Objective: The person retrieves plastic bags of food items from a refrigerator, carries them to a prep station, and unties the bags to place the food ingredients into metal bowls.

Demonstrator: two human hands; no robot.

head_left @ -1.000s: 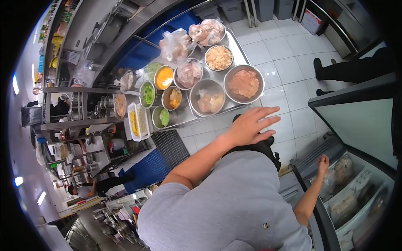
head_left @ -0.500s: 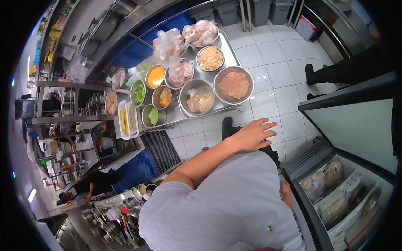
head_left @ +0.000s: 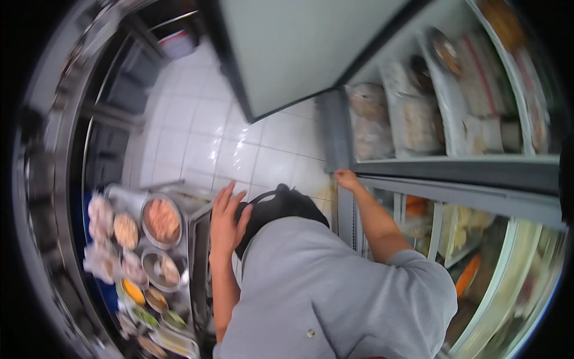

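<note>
far left there's a metal bench (head_left: 130, 196) packed with food. bags of pale meat (head_left: 100, 216) sit at its outer side, then a bowl of pale chunks (head_left: 126, 231) and a big metal bowl of pinkish meat (head_left: 161, 220) right beside it. nearer the person there's another metal bowl (head_left: 160, 269) with a few pale pieces in it, then a yellow filling (head_left: 133, 291), some greens (head_left: 145, 317) and a white basket (head_left: 179, 343), all kinda blurry.

the left hand (head_left: 227, 216) is up just beside the bench's corner, fingers spread apart. past it is the white tiled floor (head_left: 215, 143), with a pale door (head_left: 287, 54) swung open above it.

the right hand (head_left: 346, 178) is at the near corner of the fridge (head_left: 442, 192), touching the frame edge right under the open upper compartment. fingers look curled in, can't really tell if they're clamped on it. fridge takes up the whole right side: up top, bagged food (head_left: 368, 102) and clear bins (head_left: 415, 119) stand in a row, and down below, orange food (head_left: 417, 205) shows in the lower section.
</note>
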